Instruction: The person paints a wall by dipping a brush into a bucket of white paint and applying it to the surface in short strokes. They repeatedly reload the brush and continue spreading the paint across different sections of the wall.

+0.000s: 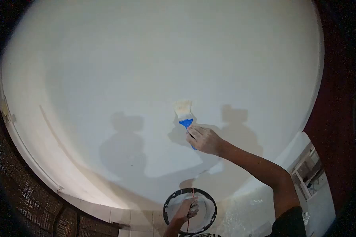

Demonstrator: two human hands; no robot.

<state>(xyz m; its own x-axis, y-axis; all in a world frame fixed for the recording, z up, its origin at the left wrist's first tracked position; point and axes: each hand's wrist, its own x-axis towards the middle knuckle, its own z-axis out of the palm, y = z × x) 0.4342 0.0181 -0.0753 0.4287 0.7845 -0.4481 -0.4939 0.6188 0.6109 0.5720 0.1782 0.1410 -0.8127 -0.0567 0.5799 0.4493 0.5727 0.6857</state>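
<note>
In the head view my right hand (206, 139) is closed around the blue handle of a paintbrush (183, 110). Its pale, wide bristles point up and lie against the white wall (162, 67). Lower down, my left hand (187, 209) grips the thin reddish handle of a paint bucket (214, 217). The bucket has a dark rim with white smears and pale paint inside. My fingers on the handle partly cover the bucket's opening.
A dark woven-looking piece of furniture (39, 205) stands at the lower left. Floor tiles (140, 221) run along the wall's foot. At the right are a white shelf-like frame (306, 173) and a dark red surface (336, 98). Shadows fall on the wall.
</note>
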